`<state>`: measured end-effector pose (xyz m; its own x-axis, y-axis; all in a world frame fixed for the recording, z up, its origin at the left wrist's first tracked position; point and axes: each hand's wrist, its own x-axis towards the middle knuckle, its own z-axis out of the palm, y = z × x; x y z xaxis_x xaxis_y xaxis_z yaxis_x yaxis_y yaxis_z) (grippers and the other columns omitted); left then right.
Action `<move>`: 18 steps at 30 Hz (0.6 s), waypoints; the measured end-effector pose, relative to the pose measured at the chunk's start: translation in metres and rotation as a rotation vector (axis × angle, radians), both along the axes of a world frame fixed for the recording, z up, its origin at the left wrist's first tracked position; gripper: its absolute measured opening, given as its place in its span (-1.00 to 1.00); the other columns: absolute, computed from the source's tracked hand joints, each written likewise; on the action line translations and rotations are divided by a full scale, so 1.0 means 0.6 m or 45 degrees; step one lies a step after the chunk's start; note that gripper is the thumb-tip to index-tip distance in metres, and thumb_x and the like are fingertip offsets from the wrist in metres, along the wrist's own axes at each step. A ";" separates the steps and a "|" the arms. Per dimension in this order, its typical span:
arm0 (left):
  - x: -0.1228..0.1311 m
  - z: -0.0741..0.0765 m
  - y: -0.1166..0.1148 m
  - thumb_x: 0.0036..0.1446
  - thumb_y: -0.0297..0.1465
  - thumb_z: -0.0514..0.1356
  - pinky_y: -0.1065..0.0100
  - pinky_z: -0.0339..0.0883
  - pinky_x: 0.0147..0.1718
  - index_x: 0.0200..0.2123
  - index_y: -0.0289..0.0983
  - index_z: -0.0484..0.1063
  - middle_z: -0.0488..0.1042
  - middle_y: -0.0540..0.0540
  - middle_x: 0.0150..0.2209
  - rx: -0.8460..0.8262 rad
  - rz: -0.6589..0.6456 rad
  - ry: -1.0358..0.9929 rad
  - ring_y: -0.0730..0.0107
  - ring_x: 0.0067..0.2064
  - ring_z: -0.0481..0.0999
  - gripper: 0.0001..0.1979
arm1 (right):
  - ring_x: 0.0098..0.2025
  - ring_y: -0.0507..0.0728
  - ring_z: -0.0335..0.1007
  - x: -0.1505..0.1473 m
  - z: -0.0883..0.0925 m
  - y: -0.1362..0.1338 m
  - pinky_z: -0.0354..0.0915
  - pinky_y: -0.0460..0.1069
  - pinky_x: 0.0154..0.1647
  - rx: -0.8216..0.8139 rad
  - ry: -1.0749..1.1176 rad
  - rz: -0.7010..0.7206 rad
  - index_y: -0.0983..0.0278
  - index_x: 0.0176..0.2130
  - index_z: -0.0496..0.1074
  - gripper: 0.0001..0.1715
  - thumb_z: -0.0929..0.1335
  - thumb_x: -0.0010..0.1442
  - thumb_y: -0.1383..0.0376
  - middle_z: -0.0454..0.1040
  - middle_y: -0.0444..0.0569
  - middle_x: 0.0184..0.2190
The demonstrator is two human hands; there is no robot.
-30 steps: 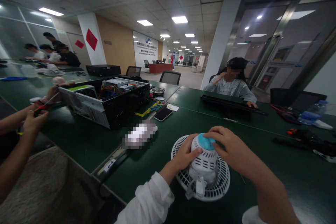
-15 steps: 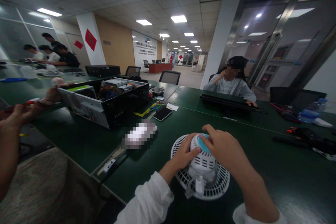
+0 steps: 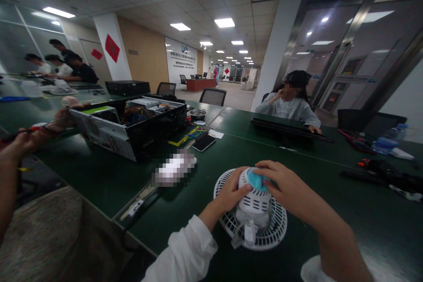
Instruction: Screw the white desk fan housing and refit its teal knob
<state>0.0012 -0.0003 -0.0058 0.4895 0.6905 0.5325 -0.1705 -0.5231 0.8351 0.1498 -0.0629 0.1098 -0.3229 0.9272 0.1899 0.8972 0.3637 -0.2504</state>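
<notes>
A small white desk fan lies on the dark green workbench [image 3: 330,224], its round slatted grille [image 3: 280,224] flat beneath a white vented motor housing [image 3: 254,205]. My left hand [image 3: 231,192] wraps the housing's left side, with the white shirt sleeve [image 3: 180,253] behind it. My right hand [image 3: 284,180] rests over the top, its fingers on the housing's blue cap [image 3: 255,180], which is partly hidden. A white clip [image 3: 243,233] hangs at the housing's lower end.
To the left, a co-worker's hands [image 3: 35,134] work beside an open computer case [image 3: 128,130] with wires inside. A smartphone [image 3: 204,142], a blurred object [image 3: 173,167] and pliers [image 3: 366,164] lie on the bench. A person [image 3: 291,101] sits across it.
The blue cap has turned slightly under my right hand, whose fingers have shifted on it. The co-worker's hand with the tool has moved left and up.
</notes>
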 end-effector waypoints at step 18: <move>0.003 -0.004 0.003 0.14 -0.04 0.04 0.17 0.08 0.10 0.09 -0.29 0.21 0.32 -0.18 0.07 0.016 0.021 0.004 0.12 0.08 0.28 -0.44 | -0.24 0.18 0.35 -0.036 -0.001 0.004 0.28 0.06 -0.25 0.227 -0.355 -0.176 0.31 -0.28 0.43 -0.81 0.24 0.21 0.34 0.45 0.04 -0.31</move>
<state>0.0030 0.0014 -0.0079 0.4798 0.6916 0.5399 -0.1593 -0.5364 0.8288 0.1282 -0.0603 0.1094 -0.2586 0.9262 0.2746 0.9660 0.2496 0.0676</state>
